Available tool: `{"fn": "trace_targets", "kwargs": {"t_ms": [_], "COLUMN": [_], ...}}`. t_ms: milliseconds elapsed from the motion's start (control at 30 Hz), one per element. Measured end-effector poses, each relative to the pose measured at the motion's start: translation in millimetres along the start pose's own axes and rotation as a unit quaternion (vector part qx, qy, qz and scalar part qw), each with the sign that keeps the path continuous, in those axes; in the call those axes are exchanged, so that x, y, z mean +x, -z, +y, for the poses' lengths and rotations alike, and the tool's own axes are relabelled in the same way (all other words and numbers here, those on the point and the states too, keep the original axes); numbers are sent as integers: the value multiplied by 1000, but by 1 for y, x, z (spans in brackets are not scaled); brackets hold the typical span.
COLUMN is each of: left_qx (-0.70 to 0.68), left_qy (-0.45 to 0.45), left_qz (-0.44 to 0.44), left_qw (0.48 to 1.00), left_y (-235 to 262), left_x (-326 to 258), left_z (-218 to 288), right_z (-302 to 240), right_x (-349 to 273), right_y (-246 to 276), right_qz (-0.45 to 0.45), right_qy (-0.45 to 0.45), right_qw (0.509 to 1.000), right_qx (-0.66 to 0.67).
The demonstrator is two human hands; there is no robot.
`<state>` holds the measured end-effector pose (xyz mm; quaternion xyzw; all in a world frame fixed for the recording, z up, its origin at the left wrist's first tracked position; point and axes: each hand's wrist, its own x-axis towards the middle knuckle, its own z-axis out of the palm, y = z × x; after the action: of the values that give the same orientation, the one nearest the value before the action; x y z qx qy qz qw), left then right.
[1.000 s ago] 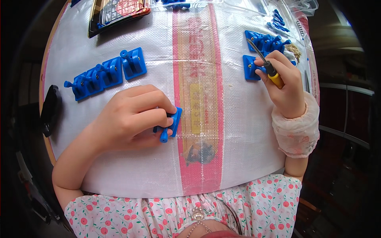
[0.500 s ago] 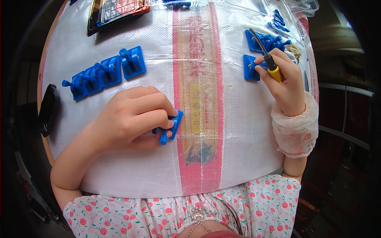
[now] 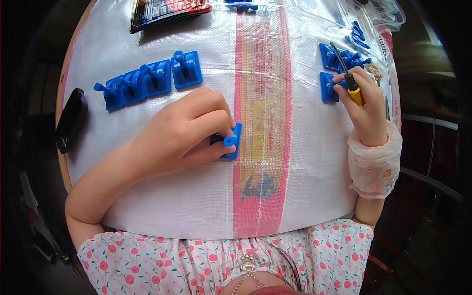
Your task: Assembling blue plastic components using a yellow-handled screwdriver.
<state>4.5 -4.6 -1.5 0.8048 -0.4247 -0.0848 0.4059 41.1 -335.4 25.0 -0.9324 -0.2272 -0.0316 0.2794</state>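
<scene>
Nearest the camera is the person's floral top [image 3: 196, 265], pressed against the near edge of a round table covered by a white woven sheet [image 3: 167, 206] with a pink band [image 3: 258, 196] running away down its middle.

The left hand [image 3: 184, 132] lies on the sheet just left of the band. Its fingers are curled down over a blue part [image 3: 231, 142], thumb below and fingertips above, so the hand is closed on it. The part rests on the sheet at the band's left edge; a short round peg on it points toward the camera, and much of its body is hidden under the fingers.

The right hand [image 3: 366, 108] sits well apart, near the table's right side, with a gauzy cuff [image 3: 376, 162] at the wrist. It is clamped around a screwdriver [image 3: 350, 81] with a yellow grip and a dark shaft, the tip slanting up and to the left. The fingertips also touch a blue plate [image 3: 328, 88] lying flat beside them; whether they grip it cannot be told.

Farther out on the left, a row of blue parts [image 3: 147, 78] stands side by side, each with an upright peg. A black object [image 3: 71, 120] lies at the table's left rim.

Beyond the right hand more blue pieces [image 3: 339, 56] cluster together, with loose small ones [image 3: 356, 34] and a clear bag [image 3: 383, 12] behind. At the far edge a dark tray [image 3: 167, 10] holds small items too blurred to tell.
</scene>
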Motion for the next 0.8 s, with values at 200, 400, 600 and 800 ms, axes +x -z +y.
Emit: {"fn": "trace_targets", "kwargs": {"t_ms": [200,400,600,800], "left_qx": [42,47,48,46], "left_qy": [-29,-25,-18,-27], "left_qz": [40,69,121,137], "left_qw": [998,996,991,989], "left_y": [-4,-2,-1,-3], "left_x": [-2,-8,-9,-11], "left_z": [3,-2,3,2], "right_z": [0,-34,-62,-65], "right_x": [-7,-14,-34,-34], "right_y": [-8,-5,-12,-16], "right_qz": [76,121,-14,-149], "right_qy": [23,62,53,4], "right_qw": [996,989,992,984], "right_qx": [-31,-50,110,100]}}
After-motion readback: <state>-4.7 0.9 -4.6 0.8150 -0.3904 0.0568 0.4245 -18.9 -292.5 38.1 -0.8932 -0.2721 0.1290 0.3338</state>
